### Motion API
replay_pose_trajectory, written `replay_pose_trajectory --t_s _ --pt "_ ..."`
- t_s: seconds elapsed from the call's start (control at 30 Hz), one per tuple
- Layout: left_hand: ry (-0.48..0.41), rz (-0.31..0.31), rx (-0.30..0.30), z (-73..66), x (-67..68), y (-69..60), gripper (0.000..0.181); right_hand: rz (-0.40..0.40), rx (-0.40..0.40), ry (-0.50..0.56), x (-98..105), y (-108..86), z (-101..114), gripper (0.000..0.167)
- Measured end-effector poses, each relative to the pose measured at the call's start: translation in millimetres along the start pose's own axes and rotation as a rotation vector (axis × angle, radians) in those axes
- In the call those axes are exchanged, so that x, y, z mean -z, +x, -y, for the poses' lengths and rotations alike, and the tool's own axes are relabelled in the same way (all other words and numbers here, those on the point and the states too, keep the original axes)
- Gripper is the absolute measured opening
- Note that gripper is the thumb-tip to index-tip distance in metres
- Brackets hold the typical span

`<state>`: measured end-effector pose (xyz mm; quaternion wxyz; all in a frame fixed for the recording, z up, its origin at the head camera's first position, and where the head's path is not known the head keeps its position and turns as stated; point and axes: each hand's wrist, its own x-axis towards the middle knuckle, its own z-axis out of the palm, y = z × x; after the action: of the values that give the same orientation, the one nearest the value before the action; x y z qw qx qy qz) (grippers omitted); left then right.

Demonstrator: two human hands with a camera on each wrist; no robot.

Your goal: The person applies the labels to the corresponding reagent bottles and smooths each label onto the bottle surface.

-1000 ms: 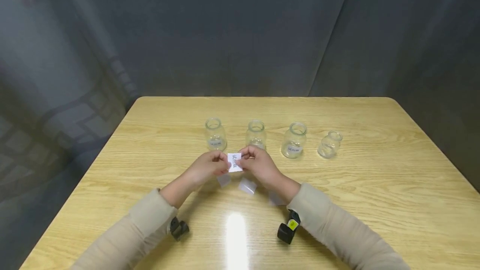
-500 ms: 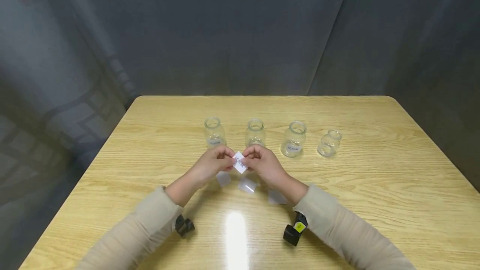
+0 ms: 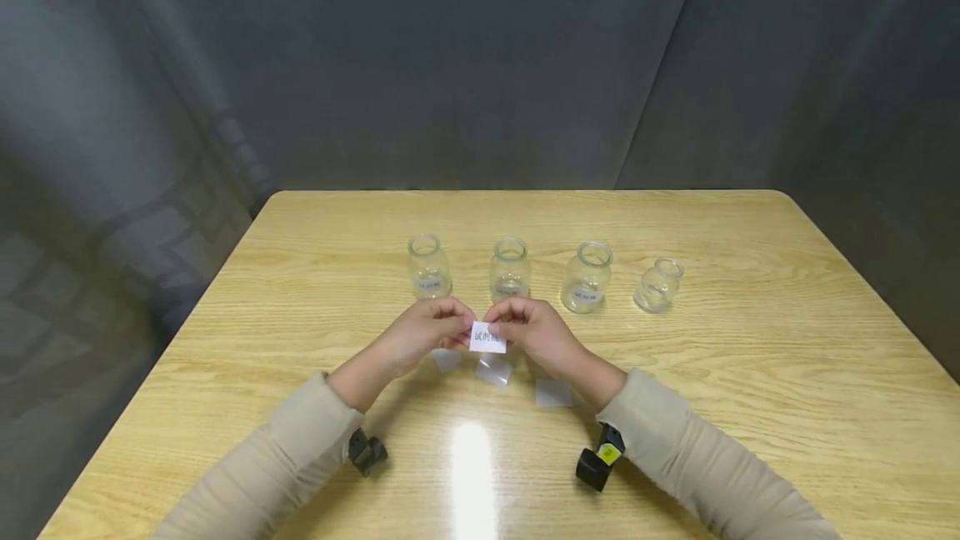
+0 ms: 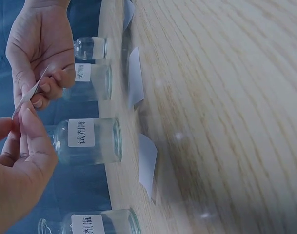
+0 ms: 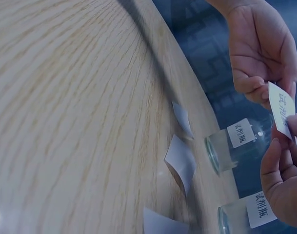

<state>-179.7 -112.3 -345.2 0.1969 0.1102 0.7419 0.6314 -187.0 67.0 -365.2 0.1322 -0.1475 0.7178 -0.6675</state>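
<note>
A small white label (image 3: 486, 337) with dark printed characters is held above the table, in front of the second jar. My left hand (image 3: 426, 333) pinches its left edge between thumb and fingertips. My right hand (image 3: 542, 333) pinches its right side, the thumb lying over part of the print. In the left wrist view the label (image 4: 31, 92) appears nearly edge-on between both hands. Beyond stand a left glass jar (image 3: 429, 265), a middle glass jar (image 3: 510, 263) and a right glass jar (image 3: 588, 276), each bearing a similar label low on its side.
A smaller glass jar (image 3: 658, 285) stands at the right end of the row, tilted-looking in the head view. Pale paper pieces lie nearer me: a left piece (image 3: 446, 359), a middle glossy piece (image 3: 493, 372) and a right piece (image 3: 553, 393). Dark curtain (image 3: 480, 65) hangs behind the wooden table (image 3: 750, 315).
Between my fingers the label has turned from sideways print, through a diamond-like tilt, to upright print. Both hands have shifted slightly right, and the jars have stayed put.
</note>
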Motion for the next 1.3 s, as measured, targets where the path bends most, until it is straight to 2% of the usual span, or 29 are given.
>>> replay_pose_trajectory --t_s 0.2,0.3,0.4,0.57,0.67,0.73,0.9,0.97,1.3 --pt "-0.014 0.030 -0.005 1.6 0.4 0.7 0.020 0.014 0.004 -0.020 1.9 -1.7 -0.1 0.015" --pt "-0.025 0.013 0.007 1.9 -0.1 1.3 0.019 -0.007 0.005 -0.033 2.6 -2.0 0.1 0.015" --pt "-0.016 -0.014 0.017 2.2 -1.3 2.1 0.018 -0.068 0.013 -0.066 3.5 -1.7 0.2 0.014" --pt "0.023 -0.058 0.023 3.0 -2.3 3.4 0.015 -0.231 0.040 -0.169 5.4 -1.0 -2.1 0.013" --pt "0.029 -0.065 0.025 4.1 -2.8 4.6 0.014 -0.271 0.052 -0.204 5.7 -2.3 -4.2 0.014" --pt "0.027 -0.060 0.023 5.0 -3.4 5.1 0.015 -0.241 0.053 -0.213 4.8 -3.8 -5.5 0.015" --pt "0.037 -0.041 0.001 7.4 -6.4 6.7 0.015 -0.078 0.087 -0.220 0.1 -8.1 -6.2 0.018" --pt "0.037 -0.031 -0.011 7.6 -8.7 7.4 0.014 -0.038 0.090 -0.219 -1.6 -9.5 -6.1 0.019" --pt "0.113 -0.016 0.021 10.0 -12.9 10.7 0.007 0.013 0.066 -0.171 0.2 -13.3 -9.4 0.017"
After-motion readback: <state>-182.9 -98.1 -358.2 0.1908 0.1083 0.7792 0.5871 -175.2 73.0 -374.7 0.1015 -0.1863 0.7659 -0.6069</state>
